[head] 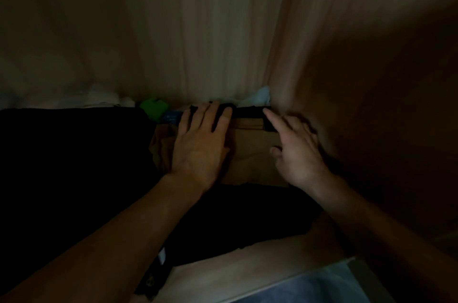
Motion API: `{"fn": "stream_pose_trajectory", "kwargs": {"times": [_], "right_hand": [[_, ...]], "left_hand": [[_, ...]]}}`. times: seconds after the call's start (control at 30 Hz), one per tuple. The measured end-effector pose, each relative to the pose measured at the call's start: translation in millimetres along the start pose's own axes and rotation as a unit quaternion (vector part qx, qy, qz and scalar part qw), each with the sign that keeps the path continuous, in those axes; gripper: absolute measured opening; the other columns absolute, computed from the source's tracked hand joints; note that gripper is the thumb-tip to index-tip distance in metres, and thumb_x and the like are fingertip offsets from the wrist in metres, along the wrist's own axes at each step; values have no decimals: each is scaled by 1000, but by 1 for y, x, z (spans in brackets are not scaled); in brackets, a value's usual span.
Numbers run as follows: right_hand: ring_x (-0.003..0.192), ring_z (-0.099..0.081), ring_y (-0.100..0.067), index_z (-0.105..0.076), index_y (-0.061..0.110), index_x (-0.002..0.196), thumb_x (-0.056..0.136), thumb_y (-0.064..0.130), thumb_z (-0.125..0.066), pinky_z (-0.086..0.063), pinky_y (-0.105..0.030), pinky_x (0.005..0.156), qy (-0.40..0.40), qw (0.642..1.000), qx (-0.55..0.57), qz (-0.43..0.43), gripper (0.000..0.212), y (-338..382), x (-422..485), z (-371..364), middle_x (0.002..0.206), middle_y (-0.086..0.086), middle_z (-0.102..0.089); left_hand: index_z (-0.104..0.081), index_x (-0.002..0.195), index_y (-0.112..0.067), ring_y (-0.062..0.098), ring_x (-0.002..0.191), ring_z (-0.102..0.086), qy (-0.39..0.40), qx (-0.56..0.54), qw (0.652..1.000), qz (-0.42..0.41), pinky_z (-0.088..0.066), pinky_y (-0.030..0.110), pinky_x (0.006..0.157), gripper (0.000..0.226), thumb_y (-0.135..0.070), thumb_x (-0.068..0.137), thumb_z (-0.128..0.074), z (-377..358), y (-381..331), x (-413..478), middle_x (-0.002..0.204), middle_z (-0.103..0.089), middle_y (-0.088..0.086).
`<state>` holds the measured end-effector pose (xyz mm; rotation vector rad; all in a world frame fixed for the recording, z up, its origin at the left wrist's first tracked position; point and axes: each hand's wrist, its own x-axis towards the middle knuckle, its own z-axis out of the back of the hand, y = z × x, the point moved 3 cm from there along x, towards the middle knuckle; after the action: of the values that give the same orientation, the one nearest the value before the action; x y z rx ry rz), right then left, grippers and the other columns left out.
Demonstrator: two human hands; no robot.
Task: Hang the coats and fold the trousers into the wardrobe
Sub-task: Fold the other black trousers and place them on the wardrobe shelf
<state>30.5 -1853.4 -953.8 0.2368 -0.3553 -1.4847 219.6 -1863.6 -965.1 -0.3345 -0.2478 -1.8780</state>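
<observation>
— Well, where are the trousers?

— On the wardrobe shelf (247,270), toward its back right corner. A dark pile (74,166) fills the shelf's left side, with a green thing (153,105) at the back edge. The folded tan trousers (250,149) come next, lying on a dark garment (235,216).

— And the hands?

— They are apart and neither grips anything. The left hand (198,144) lies flat on the fold's left part, fingers straight, tips on the black band (250,110) at its far edge. The right hand (295,151) stretches a forefinger to the band's right end; its other fingers are too blurred to read.

— How will the trousers handle?

— Soft, light and limp, I'd judge. Lifted by one edge, the fold would likely slump open. Better to press it flat from above, or slip a palm under each side. The pale cloth (260,97) in the back right corner might snag.
</observation>
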Motion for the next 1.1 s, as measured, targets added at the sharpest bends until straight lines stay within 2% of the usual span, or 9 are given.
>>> {"fn": "stream_pose_trajectory", "kwargs": {"times": [0.07,0.13,0.23,0.3,0.53,0.77,0.9,1.03,1.1], "right_hand": [[146,-21,-25,-23,35,154,93,15,-58,-18,-42,119,-42,996,-37,69,73,11,-7,-7,159,-3,-26],[151,-13,-24,-24,30,155,98,36,-46,-10,-42,122,-27,988,-68,136,62,24,-10,-22,163,-3,-19],[153,5,-20,-9,32,158,96,59,-13,1,-45,123,26,984,-110,141,68,26,-5,-50,167,0,-1],[152,8,-20,-1,34,158,96,63,-10,1,-47,123,27,983,-123,133,69,17,3,-61,167,2,4],[152,5,-22,2,39,156,91,69,-9,-4,-49,122,53,985,-114,119,73,0,26,-78,166,6,5],[152,8,-24,2,38,156,89,69,0,3,-50,121,54,984,-128,111,74,10,13,-68,166,4,7],[151,14,-24,4,39,156,96,63,-7,7,-51,120,119,986,-100,62,65,29,-24,-32,166,2,12],[152,7,-29,-2,37,157,99,64,-14,-4,-51,122,168,982,-76,52,65,63,-81,44,166,-5,5],[153,1,-30,-5,38,156,94,72,-5,-15,-57,120,162,983,-57,67,71,83,-104,80,167,-6,-2]], "left_hand": [[-39,151,-18,33,145,-31,-10,4,1000,-8,-24,54,117,70,-46,90,-59,-12,-2,-13,157,-37,13],[-36,153,-21,33,148,-27,13,9,1000,4,-21,56,118,67,-54,94,-37,-22,0,-21,160,-32,11],[-16,158,-28,30,153,-10,61,-5,998,30,-9,58,120,72,-61,95,-11,-35,9,-20,166,-12,8],[-2,159,-33,27,154,4,84,-29,995,39,-1,58,120,75,-66,92,-4,-47,15,-14,167,2,4],[10,156,-37,20,152,16,121,-81,987,71,4,57,121,79,-71,86,4,-78,20,-1,167,11,-4],[13,157,-28,20,151,19,157,-82,980,94,9,48,122,68,-60,100,-6,-50,10,-21,166,17,0],[8,158,-25,19,152,15,194,-136,964,124,13,45,122,71,-61,99,-7,9,-12,-61,167,10,1],[4,158,-28,24,152,18,267,-90,947,153,12,55,120,69,-61,99,-5,91,-23,-90,167,9,1],[4,158,-28,25,152,15,274,-95,945,154,9,56,120,70,-62,98,-7,144,-25,-96,167,10,1]]}}
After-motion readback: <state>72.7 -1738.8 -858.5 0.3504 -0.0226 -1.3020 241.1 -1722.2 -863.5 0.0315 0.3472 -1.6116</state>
